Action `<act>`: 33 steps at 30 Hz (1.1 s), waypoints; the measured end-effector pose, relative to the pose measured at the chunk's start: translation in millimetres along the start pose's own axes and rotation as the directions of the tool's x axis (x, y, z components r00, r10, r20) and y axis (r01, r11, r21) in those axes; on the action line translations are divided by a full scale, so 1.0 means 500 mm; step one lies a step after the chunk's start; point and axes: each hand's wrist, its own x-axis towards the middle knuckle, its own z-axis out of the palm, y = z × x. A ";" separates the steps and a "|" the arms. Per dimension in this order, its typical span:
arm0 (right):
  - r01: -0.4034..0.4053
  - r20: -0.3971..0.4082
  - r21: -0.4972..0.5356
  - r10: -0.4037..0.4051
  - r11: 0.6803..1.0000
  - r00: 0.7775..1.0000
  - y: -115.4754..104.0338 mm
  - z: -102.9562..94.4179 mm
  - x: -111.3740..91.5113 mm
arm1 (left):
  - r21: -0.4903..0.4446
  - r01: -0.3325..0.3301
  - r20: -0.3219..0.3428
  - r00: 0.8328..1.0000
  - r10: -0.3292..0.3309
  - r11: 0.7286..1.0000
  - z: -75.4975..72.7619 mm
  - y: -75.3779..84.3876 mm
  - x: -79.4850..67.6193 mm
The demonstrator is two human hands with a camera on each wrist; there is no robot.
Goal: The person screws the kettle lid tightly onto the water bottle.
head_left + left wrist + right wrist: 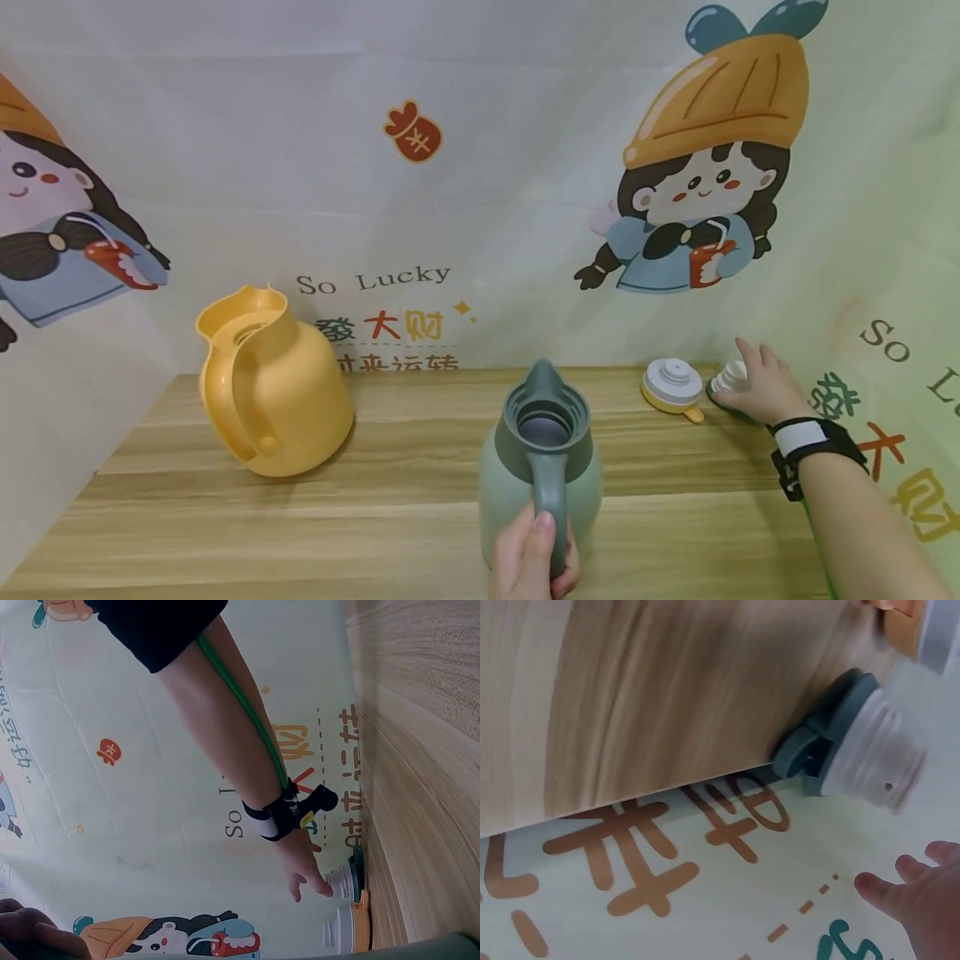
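My left hand point(528, 554) grips the handle of a green thermos jug point(498, 475). The jug is upright and lidless, its dark mouth facing up and its spout pointing away. At the right back, my right hand point(765, 387) hovers by a lid with a white threaded plug and a dark green base point(877, 750). Its fingers are spread, and the right wrist view shows a gap between them and this lid. The lid lies with its plug up, partly hidden by the hand in the head view. Beside it lies a white lid with a yellow rim and tab point(673, 383).
A yellow thermos jug point(300, 417) stands on the left of the wooden table point(405, 533), its handle toward the front left. A printed cloth point(510, 208) hangs behind the table and along its sides, close to the lids.
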 end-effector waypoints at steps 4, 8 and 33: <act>-0.025 -0.005 -0.033 0.025 0.999 1.000 0.021 0.024 0.001 | -0.002 0.032 -0.007 0.999 -0.032 0.999 0.000 0.004 -0.001; -0.056 -0.001 -0.060 0.056 0.997 0.998 0.033 0.042 0.001 | 0.002 0.036 -0.008 0.999 -0.036 0.999 0.001 0.004 -0.002; -0.115 -0.123 -0.009 0.113 0.993 0.986 0.017 0.085 -0.007 | 0.024 0.012 0.000 1.000 -0.012 1.000 -0.004 0.000 -0.003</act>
